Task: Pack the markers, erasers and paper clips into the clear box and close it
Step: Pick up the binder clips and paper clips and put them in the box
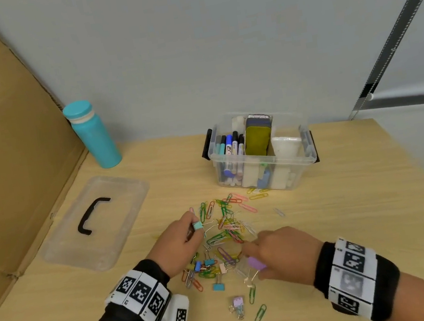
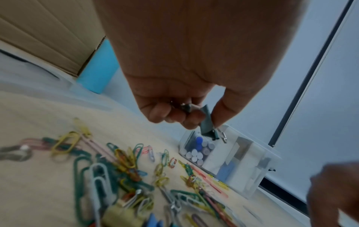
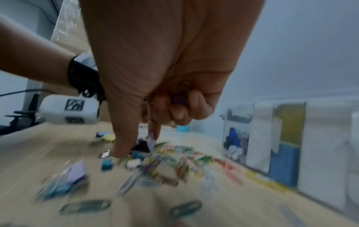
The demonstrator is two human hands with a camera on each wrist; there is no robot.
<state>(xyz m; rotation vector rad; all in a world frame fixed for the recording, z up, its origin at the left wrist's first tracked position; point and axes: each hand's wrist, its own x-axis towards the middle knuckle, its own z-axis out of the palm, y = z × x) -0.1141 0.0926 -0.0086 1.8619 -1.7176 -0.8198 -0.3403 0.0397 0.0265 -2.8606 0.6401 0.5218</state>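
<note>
Coloured paper clips and small binder clips (image 1: 225,238) lie scattered on the wooden table between my hands. My left hand (image 1: 186,233) pinches a teal binder clip (image 1: 197,226), seen grey-green in the left wrist view (image 2: 207,122), with more clips curled in its fingers. My right hand (image 1: 268,253) holds a purple binder clip (image 1: 256,263) and, thumb and forefinger pointing down, reaches into the pile (image 3: 151,155). The clear box (image 1: 262,153) stands open behind the pile with markers (image 1: 230,146) at its left and erasers (image 1: 257,139) in its middle.
The box's clear lid (image 1: 94,224) with a black handle lies flat at the left. A teal bottle (image 1: 92,134) stands at the back left beside a cardboard wall (image 1: 13,162). A grey wall rises behind the table.
</note>
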